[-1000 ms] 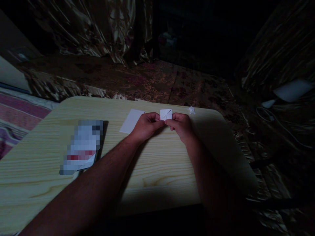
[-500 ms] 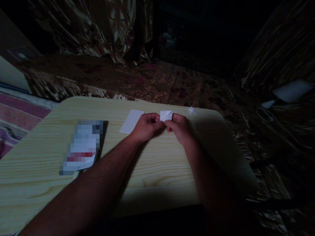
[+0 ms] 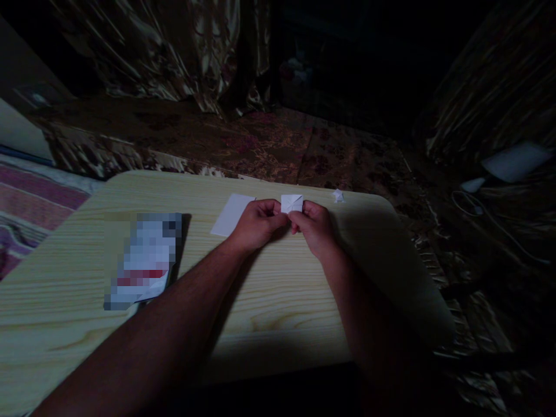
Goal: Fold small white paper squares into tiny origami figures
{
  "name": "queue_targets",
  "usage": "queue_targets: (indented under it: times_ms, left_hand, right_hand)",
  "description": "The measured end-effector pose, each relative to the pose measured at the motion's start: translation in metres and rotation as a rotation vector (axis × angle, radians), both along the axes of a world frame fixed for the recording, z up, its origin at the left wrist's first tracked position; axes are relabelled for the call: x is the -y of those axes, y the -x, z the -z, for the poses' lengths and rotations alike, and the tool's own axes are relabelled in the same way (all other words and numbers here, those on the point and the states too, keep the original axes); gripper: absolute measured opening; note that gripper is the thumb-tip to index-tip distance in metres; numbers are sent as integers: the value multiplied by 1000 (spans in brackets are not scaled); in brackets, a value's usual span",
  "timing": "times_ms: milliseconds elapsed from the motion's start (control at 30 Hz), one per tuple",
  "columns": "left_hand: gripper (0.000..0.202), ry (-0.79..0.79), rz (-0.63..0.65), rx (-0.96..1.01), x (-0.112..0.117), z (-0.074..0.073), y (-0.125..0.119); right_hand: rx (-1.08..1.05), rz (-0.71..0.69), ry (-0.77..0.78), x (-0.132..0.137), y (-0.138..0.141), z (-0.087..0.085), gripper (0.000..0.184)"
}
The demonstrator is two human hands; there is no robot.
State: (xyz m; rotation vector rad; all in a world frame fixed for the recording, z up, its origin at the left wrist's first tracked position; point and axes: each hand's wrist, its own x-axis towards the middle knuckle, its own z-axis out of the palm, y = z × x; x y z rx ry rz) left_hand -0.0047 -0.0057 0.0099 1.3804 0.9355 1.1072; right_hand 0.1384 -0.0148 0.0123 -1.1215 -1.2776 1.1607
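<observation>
A small folded white paper square (image 3: pixel 292 202) is held over the far part of a light wooden table (image 3: pixel 269 301). My left hand (image 3: pixel 257 223) pinches its left lower edge with curled fingers. My right hand (image 3: pixel 313 226) pinches its right lower edge the same way. Both hands meet just under the paper, knuckles toward me. Creases show on the paper's face.
A flat white sheet (image 3: pixel 232 214) lies left of my hands. A tiny folded white paper piece (image 3: pixel 338 196) sits near the table's far right edge. A blurred-out packet (image 3: pixel 143 260) lies on the left. Patterned carpet (image 3: pixel 282 145) and dark drapes surround the table; cables lie at right.
My right hand has shifted slightly left, closer to my left hand. The folded paper stays pinched between them, barely moved.
</observation>
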Motion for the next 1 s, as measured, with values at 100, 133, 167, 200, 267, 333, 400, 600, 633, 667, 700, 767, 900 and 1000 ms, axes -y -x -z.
queue_targets:
  times_ms: [100, 133, 167, 200, 267, 333, 400, 600, 633, 667, 700, 767, 900, 1000]
  left_hand:
    - [18, -6, 8, 1, 0, -1, -1]
    - [18, -7, 8, 0, 1, -1, -1]
    - [17, -10, 8, 3, 1, -2, -1]
    - [17, -14, 12, 10, 2, -2, -2]
    - [15, -25, 29, 34, 4, -4, -4]
    - [14, -30, 37, 57, 5, -6, -6]
    - [13, -29, 24, 72, 6, -6, -7]
    - [14, -23, -20, 89, 6, -6, -8]
    - [13, -23, -18, 91, 6, -6, -8]
    - [13, -25, -10, 95, 6, -6, -8]
    - [12, -29, 2, 99, 6, -6, -8]
    - [11, -36, 22, 104, 7, -6, -8]
    - [11, -32, 21, 112, 8, -6, -10]
    - [10, -19, 25, 117, 9, -6, -11]
  right_hand:
    - [-9, -9, -14, 0, -1, 1, 9]
    - [-8, -11, -18, 0, -1, 1, 9]
    - [-7, -12, -20, -1, -1, 1, 9]
    - [-6, -11, -21, -1, -1, 2, 10]
    - [-2, 2, -23, -1, 0, 2, 11]
    - [1, 20, -27, -1, 1, 2, 13]
    - [3, 37, -35, 0, 2, 1, 13]
    - [-11, 35, -17, 2, 3, -3, 11]
    - [-9, 29, -14, 2, 3, -3, 10]
    - [-6, 27, -16, 2, 2, -3, 10]
    - [-2, 29, -21, 2, 2, -2, 10]
    - [3, 53, -37, 2, 2, -2, 10]
    - [21, 97, -42, 2, 4, -1, 10]
    - [38, 114, -37, 2, 5, -1, 9]
